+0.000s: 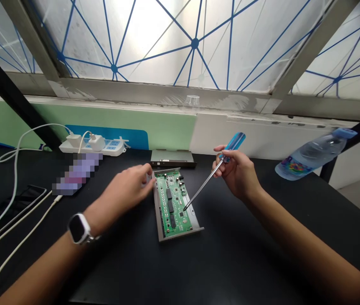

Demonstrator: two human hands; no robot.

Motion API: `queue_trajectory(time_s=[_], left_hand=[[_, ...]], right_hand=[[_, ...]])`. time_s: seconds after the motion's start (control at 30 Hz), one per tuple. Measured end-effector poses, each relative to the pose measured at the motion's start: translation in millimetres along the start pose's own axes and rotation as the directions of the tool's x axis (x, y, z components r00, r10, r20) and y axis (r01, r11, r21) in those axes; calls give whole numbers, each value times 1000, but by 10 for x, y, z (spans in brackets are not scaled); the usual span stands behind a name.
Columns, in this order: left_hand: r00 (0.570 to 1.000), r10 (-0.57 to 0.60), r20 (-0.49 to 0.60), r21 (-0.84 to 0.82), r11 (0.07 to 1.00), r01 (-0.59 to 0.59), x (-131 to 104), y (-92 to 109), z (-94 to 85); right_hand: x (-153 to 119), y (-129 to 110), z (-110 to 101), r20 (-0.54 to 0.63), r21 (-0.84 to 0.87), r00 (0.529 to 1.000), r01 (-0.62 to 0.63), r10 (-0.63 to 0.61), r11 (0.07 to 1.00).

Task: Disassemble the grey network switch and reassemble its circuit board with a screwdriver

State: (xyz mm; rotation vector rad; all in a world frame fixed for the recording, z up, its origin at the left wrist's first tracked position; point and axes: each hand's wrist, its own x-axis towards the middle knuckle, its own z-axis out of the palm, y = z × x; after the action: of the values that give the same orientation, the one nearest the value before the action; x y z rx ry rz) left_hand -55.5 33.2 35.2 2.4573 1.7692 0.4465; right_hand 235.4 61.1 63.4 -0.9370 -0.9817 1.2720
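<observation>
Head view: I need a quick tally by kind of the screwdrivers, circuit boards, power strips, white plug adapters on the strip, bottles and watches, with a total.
Screwdriver: 1
Circuit board: 1
Power strip: 1
White plug adapters: 2
Bottle: 1
Watch: 1
Total: 7

the circuit board (177,205) is green; the screwdriver handle (235,141) blue; the table (231,258) black; the window (164,29) pale with blue lines

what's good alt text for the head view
The right hand holds a blue-handled screwdriver over a green circuit board in a metal tray on a black table; the left hand is at the tray's left edge.
</observation>
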Motion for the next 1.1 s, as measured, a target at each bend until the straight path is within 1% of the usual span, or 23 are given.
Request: queue_trajectory(time_s=[0.03, 0.07, 0.13, 0.17, 0.2, 0.27, 0.33, 0.47, 0.6, 0.67, 0.73, 0.8, 0.87, 0.9, 0.93, 1.0, 1.1], left_hand=[[998, 59, 21, -31, 998, -58, 8, -142, -39], [995, 88, 54, -43, 995, -85, 13, -285, -72], [988, 85, 127, -87, 993, -74, 7, -545, -114], [987, 67, 146, -105, 993, -52, -1, -647, -124], [986, 60, 157, -121, 992, -41, -11, -724, -128], [988, 53, 147, -143, 989, -32, -28, -803, -124], [990, 65, 125, -151, 988, -46, -38, -800, -113], [992, 70, 101, -131, 990, -56, -39, -731, -68], [993, 78, 94, -106, 992, -68, -40, -772, -4], [992, 88, 86, -95, 992, -79, -36, -778, -2], [993, 104, 55, -132, 987, -96, -25, -708, -31], [993, 120, 1, -259, 959, -116, -14, -541, -68], [995, 93, -43, -475, 874, -102, -10, -302, -77], [996, 41, -73, -587, 806, -76, -12, -173, -61], [997, -26, -75, -702, 712, -34, -17, -48, -31], [993, -113, -22, -874, 484, 35, -34, 162, 60], [975, -206, 83, -982, 152, 115, -63, 346, 205]], right_hand=[[-40, 40, -74, -20, 3, 1000, -14, 14, 1000], [-78, 79, -150, -43, 6, 999, -32, 32, 999], [-140, 148, -288, -62, 6, 993, -105, 105, 994], [-161, 177, -346, -76, 12, 988, -136, 137, 991], [-174, 201, -393, -90, 21, 983, -160, 161, 987], [-182, 236, -453, -107, 45, 976, -184, 188, 982], [-172, 254, -475, -105, 69, 974, -196, 202, 978], [-160, 259, -460, -102, 92, 969, -217, 226, 972], [-175, 261, -440, -105, 105, 968, -217, 228, 971], [-184, 270, -429, -105, 123, 965, -228, 241, 966], [-197, 282, -408, -97, 146, 962, -241, 256, 960], [-218, 293, -374, -80, 158, 961, -248, 263, 956], [-247, 302, -330, -66, 152, 965, -244, 256, 958], [-263, 305, -306, -66, 143, 967, -235, 247, 961], [-280, 307, -282, -67, 134, 969, -228, 238, 964], [-314, 309, -237, -72, 131, 974, -205, 215, 970], [-358, 311, -183, -92, 154, 983, -145, 161, 977]])
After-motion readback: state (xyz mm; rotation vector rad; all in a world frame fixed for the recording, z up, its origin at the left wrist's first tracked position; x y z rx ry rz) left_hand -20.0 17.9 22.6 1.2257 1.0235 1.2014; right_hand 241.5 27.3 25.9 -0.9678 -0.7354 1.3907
